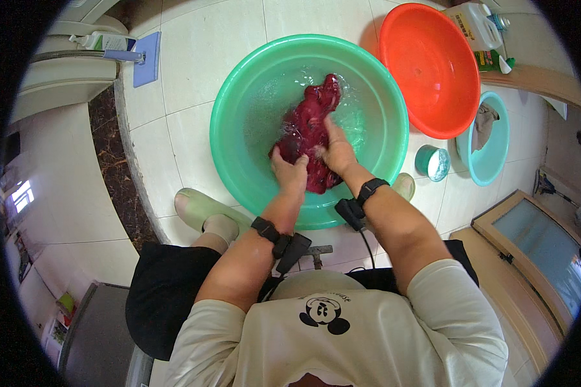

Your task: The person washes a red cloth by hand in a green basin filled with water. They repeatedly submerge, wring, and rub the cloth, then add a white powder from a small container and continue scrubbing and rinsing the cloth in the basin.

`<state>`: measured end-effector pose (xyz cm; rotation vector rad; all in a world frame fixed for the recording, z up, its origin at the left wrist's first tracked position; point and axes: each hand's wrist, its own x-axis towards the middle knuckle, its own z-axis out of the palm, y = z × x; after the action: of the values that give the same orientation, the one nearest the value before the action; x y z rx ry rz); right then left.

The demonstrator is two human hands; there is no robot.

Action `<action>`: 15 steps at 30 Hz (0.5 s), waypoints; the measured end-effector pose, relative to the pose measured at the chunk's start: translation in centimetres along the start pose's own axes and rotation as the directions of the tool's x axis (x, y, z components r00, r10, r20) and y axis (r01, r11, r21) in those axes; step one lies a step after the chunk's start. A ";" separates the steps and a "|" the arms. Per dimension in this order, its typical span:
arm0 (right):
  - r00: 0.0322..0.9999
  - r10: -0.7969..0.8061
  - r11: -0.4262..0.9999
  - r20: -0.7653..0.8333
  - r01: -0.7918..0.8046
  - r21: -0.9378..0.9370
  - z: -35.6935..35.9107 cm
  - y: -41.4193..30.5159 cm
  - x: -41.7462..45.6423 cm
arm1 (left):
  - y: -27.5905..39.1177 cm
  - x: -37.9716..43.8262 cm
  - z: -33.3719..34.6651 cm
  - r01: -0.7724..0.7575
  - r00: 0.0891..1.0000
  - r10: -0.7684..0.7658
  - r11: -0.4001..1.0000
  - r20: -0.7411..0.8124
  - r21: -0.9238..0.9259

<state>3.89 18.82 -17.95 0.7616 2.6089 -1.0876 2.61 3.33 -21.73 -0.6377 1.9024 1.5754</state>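
Note:
A dark red wet cloth (306,126) lies bunched in water inside a large green plastic basin (221,159). At the near left of the cloth, my left hand (290,174) grips its edge, thumb on top. My right hand (340,150) holds the cloth's right side; the thumb is slightly blurred. Fingertips of both hands are partly hidden by folds and water. Ripples and small bubbles show around the cloth's far end. Each wrist wears a black strap with a small device.
An orange-red basin (419,70) stands right of the green one. Near it are a teal cup (432,163) of white contents and a light blue basin (489,164) holding a grey-brown cloth (484,126). Bottles (474,26) stand far right. A blue flat mop head (146,59) is left.

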 end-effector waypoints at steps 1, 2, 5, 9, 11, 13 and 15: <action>0.977 -0.115 0.993 0.179 0.112 0.025 -0.1 0.9 0.1 | 1.3 0.4 -0.4 -0.144 0.989 0.144 0.990 0.032 -0.014; 0.910 -0.228 0.974 0.347 0.218 0.070 -0.1 1.8 0.2 | 2.5 0.7 -0.7 -0.087 0.994 0.093 0.990 0.055 -0.108; 0.971 -0.080 0.984 0.225 0.113 -0.140 -1.7 1.5 0.9 | 5.1 0.6 -1.9 -0.033 0.999 0.034 0.993 0.007 -0.115; 0.943 0.217 0.963 -0.252 -0.164 0.214 1.3 -0.8 0.5 | 6.4 0.9 -2.1 -0.019 0.987 0.024 0.999 0.157 -0.029; 0.998 -0.047 0.945 -0.049 0.061 0.321 2.0 -0.2 0.1 | 7.6 0.0 -1.0 0.290 0.898 -0.121 0.886 0.424 -0.362; 0.970 -0.214 0.925 0.115 0.164 0.342 -1.8 -6.2 -1.7 | 7.0 1.1 -1.7 0.333 0.882 -0.092 0.815 0.461 -0.475; 0.902 -0.414 0.876 0.118 0.360 0.320 -5.3 -10.8 -4.1 | 6.6 2.9 -4.0 0.566 0.771 -0.102 0.562 0.629 -0.603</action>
<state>1.50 14.58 -6.20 0.1597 2.5304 -1.5973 -4.46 0.67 -18.60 -0.7495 0.5473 1.9881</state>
